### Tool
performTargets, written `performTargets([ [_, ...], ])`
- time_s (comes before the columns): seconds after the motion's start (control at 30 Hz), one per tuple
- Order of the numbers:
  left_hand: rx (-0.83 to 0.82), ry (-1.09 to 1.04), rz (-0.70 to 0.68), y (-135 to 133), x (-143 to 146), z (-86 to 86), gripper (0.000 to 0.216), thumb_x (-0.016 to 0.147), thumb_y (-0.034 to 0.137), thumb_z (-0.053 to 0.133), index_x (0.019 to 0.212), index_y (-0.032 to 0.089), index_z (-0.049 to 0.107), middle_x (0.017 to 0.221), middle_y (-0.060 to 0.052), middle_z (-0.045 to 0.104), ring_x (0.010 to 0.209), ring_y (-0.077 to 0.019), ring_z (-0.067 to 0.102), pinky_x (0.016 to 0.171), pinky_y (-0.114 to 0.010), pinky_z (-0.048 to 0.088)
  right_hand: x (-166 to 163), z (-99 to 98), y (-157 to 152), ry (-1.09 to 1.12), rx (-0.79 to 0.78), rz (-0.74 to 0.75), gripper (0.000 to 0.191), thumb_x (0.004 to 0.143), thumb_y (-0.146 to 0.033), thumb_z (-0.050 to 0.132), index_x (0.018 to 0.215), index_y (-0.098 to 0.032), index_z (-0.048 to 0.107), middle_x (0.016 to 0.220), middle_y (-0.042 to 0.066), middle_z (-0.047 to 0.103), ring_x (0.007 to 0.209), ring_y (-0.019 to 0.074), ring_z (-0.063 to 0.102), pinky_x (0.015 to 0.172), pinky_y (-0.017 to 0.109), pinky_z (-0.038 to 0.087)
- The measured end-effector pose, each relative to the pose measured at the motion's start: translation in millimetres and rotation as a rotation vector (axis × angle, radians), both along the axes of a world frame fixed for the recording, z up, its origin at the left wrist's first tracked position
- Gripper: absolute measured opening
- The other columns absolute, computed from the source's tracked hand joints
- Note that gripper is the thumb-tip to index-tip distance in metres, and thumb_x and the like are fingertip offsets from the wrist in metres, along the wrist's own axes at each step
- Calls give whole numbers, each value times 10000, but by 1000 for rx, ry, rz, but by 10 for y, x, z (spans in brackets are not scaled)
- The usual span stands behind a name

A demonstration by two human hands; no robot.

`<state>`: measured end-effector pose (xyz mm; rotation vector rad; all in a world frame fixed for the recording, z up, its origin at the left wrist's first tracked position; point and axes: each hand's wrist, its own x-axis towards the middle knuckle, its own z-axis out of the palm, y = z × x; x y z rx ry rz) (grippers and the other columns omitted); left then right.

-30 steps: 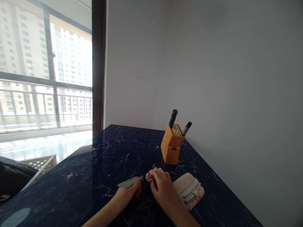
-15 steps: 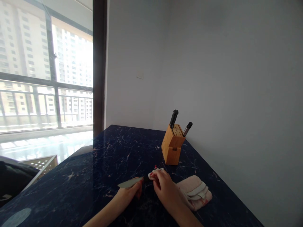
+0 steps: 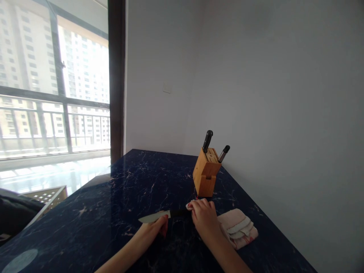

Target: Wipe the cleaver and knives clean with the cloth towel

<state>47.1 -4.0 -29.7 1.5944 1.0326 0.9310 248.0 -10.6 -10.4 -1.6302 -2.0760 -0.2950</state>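
Note:
A knife (image 3: 159, 216) with a grey blade and black handle lies level just above the dark marble counter (image 3: 119, 204), tip pointing left. My left hand (image 3: 155, 230) pinches the blade near its base from below. My right hand (image 3: 204, 218) is closed round the end of the black handle with a light cloth (image 3: 190, 205) bunched under its fingers. A folded pink and white towel (image 3: 239, 227) lies right of my right hand.
A wooden knife block (image 3: 206, 174) with two black-handled knives stands near the grey wall behind my hands. A large window with a dark post fills the left. A pale perforated box (image 3: 45, 195) and a dark object sit beyond the counter's left edge.
My right hand with the cloth has slid right along the knife, from the blade's base to the handle's end, baring the black handle. The left hand kept its pinch.

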Motion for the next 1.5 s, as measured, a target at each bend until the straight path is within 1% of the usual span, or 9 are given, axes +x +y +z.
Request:
performTargets([
  [0.27, 18, 8, -24, 39, -9, -26, 432, 792, 506, 364, 555, 184, 527, 546, 4, 559, 568, -151, 519, 579, -249, 394, 101, 53, -22, -58, -40, -30, 182, 741, -56, 468, 797, -204, 557, 842, 35, 608, 846, 183, 491, 725, 296, 270],
  [0.47, 2, 20, -29, 53, -10, -38, 432, 789, 505, 368, 549, 185, 532, 524, 2, 566, 551, -152, 520, 569, -250, 395, -42, 137, -118, 104, -33, -24, 197, 691, -33, 456, 716, -213, 533, 742, 1, 590, 762, 166, 502, 706, 286, 303],
  [0.83, 75, 59, 24, 18, 1, -26, 386, 788, 442, 381, 517, 200, 511, 489, 26, 546, 548, -152, 528, 629, -261, 389, -389, 146, -302, 222, 1, 294, 219, 747, -52, 474, 852, -236, 529, 868, -20, 585, 871, 153, 485, 785, 281, 303],
  [0.9, 52, 34, 14, 13, -2, -14, 386, 785, 448, 385, 523, 198, 519, 492, 23, 556, 553, -155, 533, 619, -261, 391, -371, 138, -283, 164, 12, 252, 204, 748, -55, 478, 840, -230, 525, 862, -13, 583, 862, 162, 480, 772, 293, 299],
  [1.03, -11, -9, -4, 22, 5, 1, 412, 773, 490, 379, 531, 193, 530, 485, 8, 573, 529, -160, 533, 566, -261, 393, -216, 119, -191, -19, 24, 32, 184, 735, -46, 476, 772, -213, 544, 781, 26, 574, 780, 197, 478, 715, 332, 303],
  [1.13, -41, -48, 27, 19, 13, 37, 428, 749, 517, 401, 505, 190, 534, 466, 1, 570, 507, -155, 520, 553, -259, 388, -158, 133, -184, -35, 61, -19, 270, 724, -51, 484, 920, -219, 561, 869, 50, 564, 832, 219, 472, 736, 349, 316],
  [1.27, -95, -142, 93, -12, -5, 105, 415, 731, 486, 429, 453, 190, 513, 417, 4, 542, 462, -142, 494, 537, -255, 380, -263, 147, -258, 65, 89, 136, 418, 757, -184, 554, 1156, -256, 453, 1019, 31, 550, 942, 218, 456, 848, 361, 302],
  [1.43, -148, -333, 70, -62, -55, 153, 393, 756, 373, 390, 413, 191, 451, 365, 24, 476, 402, -111, 430, 485, -236, 353, -349, 153, -293, 135, 66, 176, 127, 815, -234, 528, 940, -252, 543, 888, 5, 587, 857, 191, 489, 803, 339, 319],
  [1.5, -151, -381, 37, -82, -61, 169, 376, 761, 333, 383, 421, 187, 450, 375, 26, 474, 415, -106, 432, 498, -230, 357, -338, 159, -286, 146, 71, 205, 157, 797, -265, 560, 951, -245, 536, 915, 10, 589, 873, 196, 490, 806, 338, 316],
])
